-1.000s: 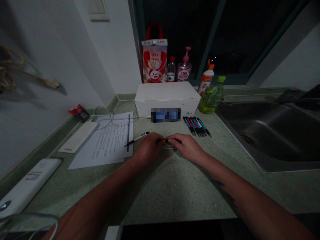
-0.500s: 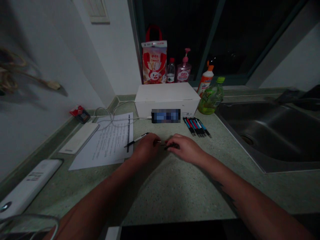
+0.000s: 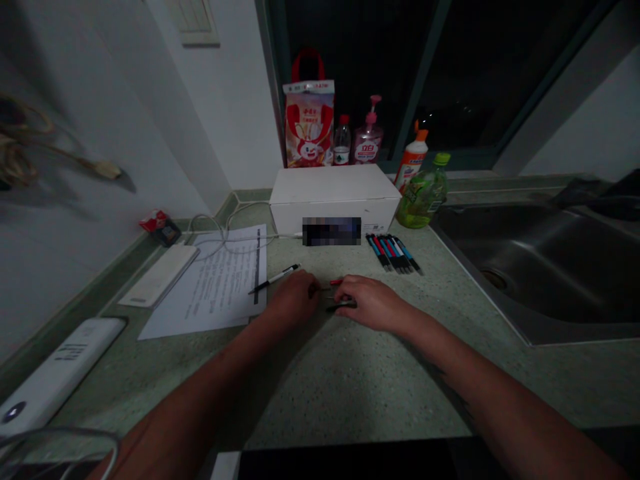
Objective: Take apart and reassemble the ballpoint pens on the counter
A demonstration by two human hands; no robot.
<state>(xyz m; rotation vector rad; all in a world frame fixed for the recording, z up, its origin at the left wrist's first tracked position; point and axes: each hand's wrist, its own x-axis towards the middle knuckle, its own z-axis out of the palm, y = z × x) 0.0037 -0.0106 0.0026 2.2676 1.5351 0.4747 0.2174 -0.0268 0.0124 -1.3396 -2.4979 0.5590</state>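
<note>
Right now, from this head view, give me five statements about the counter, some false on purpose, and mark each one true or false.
1. The left hand is nearest a black-and-silver pen, whose tip lies over a printed sheet. True.
2. The right hand grips a bottle. False: it lies over a dark slim piece.
3. A row of coloured pens lies just in front of a white box. True.
4. The printed sheet lies in a sink. False: it lies on the speckled counter, and the steel sink is off to the right.
5. A pump bottle stands behind the white box. True.
</note>
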